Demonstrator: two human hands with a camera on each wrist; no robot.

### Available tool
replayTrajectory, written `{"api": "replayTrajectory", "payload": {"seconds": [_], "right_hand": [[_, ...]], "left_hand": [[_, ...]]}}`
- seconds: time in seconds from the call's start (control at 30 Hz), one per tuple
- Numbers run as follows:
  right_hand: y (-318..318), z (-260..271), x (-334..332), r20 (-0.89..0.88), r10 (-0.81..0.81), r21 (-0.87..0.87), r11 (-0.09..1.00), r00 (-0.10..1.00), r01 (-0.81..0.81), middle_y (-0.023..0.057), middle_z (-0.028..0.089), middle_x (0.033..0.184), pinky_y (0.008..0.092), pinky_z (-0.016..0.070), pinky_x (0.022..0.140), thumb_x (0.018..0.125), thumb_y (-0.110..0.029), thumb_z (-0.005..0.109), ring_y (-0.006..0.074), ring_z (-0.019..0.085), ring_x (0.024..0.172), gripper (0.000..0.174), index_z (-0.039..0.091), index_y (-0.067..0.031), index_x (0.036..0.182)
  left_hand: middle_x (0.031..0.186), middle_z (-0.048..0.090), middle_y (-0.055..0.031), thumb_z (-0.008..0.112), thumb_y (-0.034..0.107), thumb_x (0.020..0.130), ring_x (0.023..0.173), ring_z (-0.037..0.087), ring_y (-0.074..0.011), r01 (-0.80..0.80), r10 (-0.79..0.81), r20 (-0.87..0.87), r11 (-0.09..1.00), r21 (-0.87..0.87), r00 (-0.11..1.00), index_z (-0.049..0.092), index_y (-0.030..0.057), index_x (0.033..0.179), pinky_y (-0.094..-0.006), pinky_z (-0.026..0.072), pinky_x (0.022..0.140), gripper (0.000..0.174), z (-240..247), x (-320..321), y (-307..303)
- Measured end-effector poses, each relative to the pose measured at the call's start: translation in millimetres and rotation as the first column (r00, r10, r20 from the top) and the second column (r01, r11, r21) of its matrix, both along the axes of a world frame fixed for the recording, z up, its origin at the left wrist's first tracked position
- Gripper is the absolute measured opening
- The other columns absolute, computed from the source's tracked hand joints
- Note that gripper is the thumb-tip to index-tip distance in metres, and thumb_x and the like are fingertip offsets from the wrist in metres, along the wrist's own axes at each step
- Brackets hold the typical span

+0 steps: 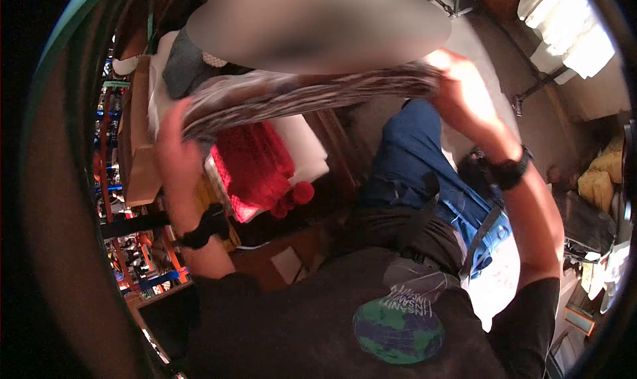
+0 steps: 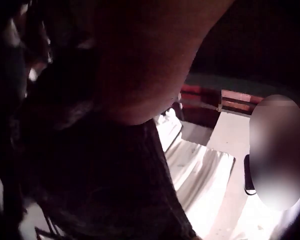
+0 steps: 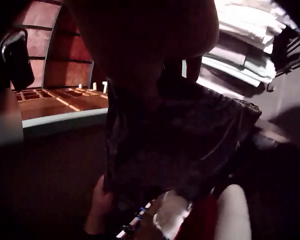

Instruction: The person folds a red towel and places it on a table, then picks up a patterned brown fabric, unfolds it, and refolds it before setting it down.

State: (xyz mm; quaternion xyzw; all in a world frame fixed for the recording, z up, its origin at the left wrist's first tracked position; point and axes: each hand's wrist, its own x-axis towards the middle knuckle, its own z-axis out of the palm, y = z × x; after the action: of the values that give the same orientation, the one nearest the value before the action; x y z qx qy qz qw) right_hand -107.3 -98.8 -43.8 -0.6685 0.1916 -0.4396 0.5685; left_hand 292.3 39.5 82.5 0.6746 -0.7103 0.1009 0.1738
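A dark grey, streaky folded cloth [image 1: 312, 100] is stretched between both hands, raised in front of the chest and blurred by motion. At its left end, the left hand [image 1: 178, 147] grips the edge. The brightly lit right hand [image 1: 461, 90] holds the other end, its fingers partly hidden by the cloth. In the right wrist view the dark cloth [image 3: 175, 140] hangs down with a slight sheen, and the left hand [image 3: 99, 205] shows at its lower corner. The left wrist view shows the cloth [image 2: 90, 180] as a dark mass below the hand.
Beneath the cloth lies a red knitted item [image 1: 255, 170] with pom-poms, on white folded fabric [image 1: 308, 147]. A cardboard box [image 1: 141, 163] stands at the left. Blue denim [image 1: 408, 153] shows below the right hand. White curtain-like fabric [image 1: 564, 24] hangs at the upper right.
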Motion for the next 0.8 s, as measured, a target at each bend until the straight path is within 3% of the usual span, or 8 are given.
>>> {"api": "replayTrajectory", "payload": {"seconds": [0.13,0.3,0.37,0.4,0.53,0.67,0.73,0.8], "right_hand": [[-3,11,109,0.019,-0.088,-0.535,0.840,0.996,0.084,0.0132,0.067,0.120,0.0394,0.0492,0.099,0.068,0.011,0.066,0.0332,0.062,0.115,0.050,0.069,-0.0080,0.114],[27,-64,171,-0.210,-0.230,-0.762,0.648,0.950,-0.012,0.0126,0.067,0.108,0.0450,0.0490,0.097,0.080,-0.009,0.063,0.0337,0.063,0.105,0.022,0.071,-0.0109,0.101],[29,-106,166,-0.712,0.162,-0.277,0.829,0.683,-0.485,0.0174,0.068,0.109,0.0457,0.0504,0.093,0.083,-0.013,0.064,0.0383,0.062,0.111,0.018,0.069,-0.0066,0.099],[35,-109,150,-0.755,0.217,-0.173,0.844,0.619,-0.507,0.0173,0.069,0.103,0.0454,0.0518,0.089,0.086,-0.015,0.063,0.0392,0.064,0.105,0.015,0.068,-0.0050,0.096],[38,-141,89,-0.718,0.386,0.003,0.834,0.580,-0.551,0.0207,0.068,0.090,0.0484,0.0515,0.077,0.086,-0.014,0.062,0.0426,0.065,0.090,0.012,0.067,-0.0041,0.091],[33,-157,39,-0.675,0.435,0.144,0.870,0.596,-0.472,0.0213,0.067,0.089,0.0469,0.0496,0.074,0.086,-0.013,0.062,0.0420,0.065,0.087,0.011,0.067,-0.0038,0.091],[36,-158,24,-0.632,0.319,0.115,0.940,0.706,-0.321,0.0204,0.067,0.089,0.0455,0.0495,0.074,0.088,-0.011,0.062,0.0397,0.065,0.086,0.011,0.067,-0.0030,0.092],[40,-142,10,-0.617,0.229,0.052,0.967,0.753,-0.251,0.0191,0.069,0.089,0.0433,0.0503,0.075,0.090,-0.011,0.062,0.0367,0.066,0.086,0.012,0.069,-0.0024,0.097]], "left_hand": [[0.132,0.061,-0.0143,0.045,-0.018,0.072,0.130,0.054,-0.0285,-0.197,0.222,0.147,0.966,-0.167,0.964,0.057,0.0039,0.134,-0.0404,0.0404,0.111,0.067,20,42,92],[0.131,0.058,-0.0172,0.057,-0.012,0.071,0.126,0.052,-0.0377,-0.471,0.435,0.293,0.880,0.061,0.851,0.057,0.0053,0.132,-0.0435,0.0409,0.109,0.063,-88,90,183],[0.132,0.057,-0.0206,0.065,-0.005,0.075,0.126,0.050,-0.0424,-0.542,0.493,0.225,0.753,0.373,0.841,0.052,0.0037,0.135,-0.0459,0.0409,0.109,0.063,-151,102,213],[0.133,0.056,-0.0228,0.069,-0.001,0.076,0.127,0.049,-0.0448,-0.531,0.526,0.171,0.674,0.513,0.833,0.050,0.0019,0.137,-0.0474,0.0407,0.109,0.064,-175,97,219],[0.131,0.057,-0.0266,0.072,0.001,0.073,0.126,0.050,-0.0476,-0.414,0.444,-0.018,0.848,0.331,0.896,0.043,-0.0062,0.137,-0.0514,0.0445,0.103,0.071,-193,95,217],[0.129,0.059,-0.0265,0.069,0.002,0.076,0.122,0.054,-0.0448,-0.553,0.629,0.321,0.211,0.806,0.708,0.049,0.0008,0.136,-0.0491,0.0449,0.104,0.063,-131,87,155],[0.139,0.053,-0.0259,0.066,0.010,0.088,0.132,0.047,-0.0423,-0.417,0.465,0.060,0.721,0.554,0.883,0.047,0.0017,0.140,-0.0473,0.0374,0.111,0.055,-115,66,129],[0.145,0.047,-0.0252,0.062,0.016,0.093,0.137,0.042,-0.0412,-0.400,0.432,0.007,0.831,0.387,0.902,0.045,0.0026,0.142,-0.0489,0.0321,0.115,0.054,-117,37,87]]}}
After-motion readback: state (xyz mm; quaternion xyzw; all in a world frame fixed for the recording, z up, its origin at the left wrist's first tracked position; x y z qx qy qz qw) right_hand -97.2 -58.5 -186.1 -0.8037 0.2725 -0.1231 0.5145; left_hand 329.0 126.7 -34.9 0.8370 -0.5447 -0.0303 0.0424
